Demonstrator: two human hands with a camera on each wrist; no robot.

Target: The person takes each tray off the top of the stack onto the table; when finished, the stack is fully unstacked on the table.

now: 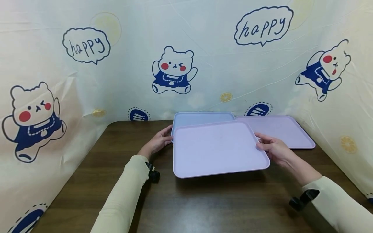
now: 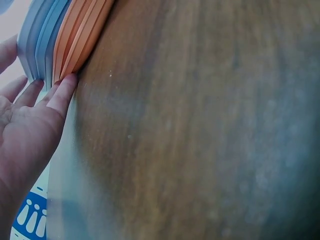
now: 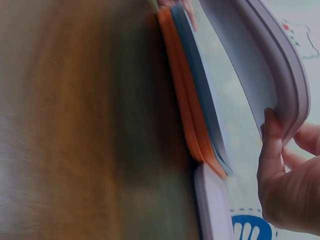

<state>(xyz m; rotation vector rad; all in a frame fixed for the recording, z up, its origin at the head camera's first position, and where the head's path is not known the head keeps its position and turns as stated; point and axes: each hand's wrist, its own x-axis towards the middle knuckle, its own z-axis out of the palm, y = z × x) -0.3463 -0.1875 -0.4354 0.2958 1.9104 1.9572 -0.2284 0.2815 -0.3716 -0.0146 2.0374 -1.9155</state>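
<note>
A lilac tray (image 1: 217, 150) is raised above the table, its near edge tilted down toward me. My right hand (image 1: 276, 149) grips its right edge, thumb on one face and fingers on the other, as the right wrist view shows. Behind and below it lies a stack of trays, with a light blue tray (image 1: 201, 117) on top and orange trays (image 2: 82, 37) at the bottom. My left hand (image 1: 157, 142) touches the left side of that stack, its fingertips against the tray rims. The raised tray hides most of the stack in the head view.
Another lilac tray (image 1: 274, 129) lies at the back right, right beside the stack. Brown wood-grain table (image 1: 116, 181) extends in front and to the left. A printed curtain (image 1: 125, 77) with bears hangs directly behind the table's far edge.
</note>
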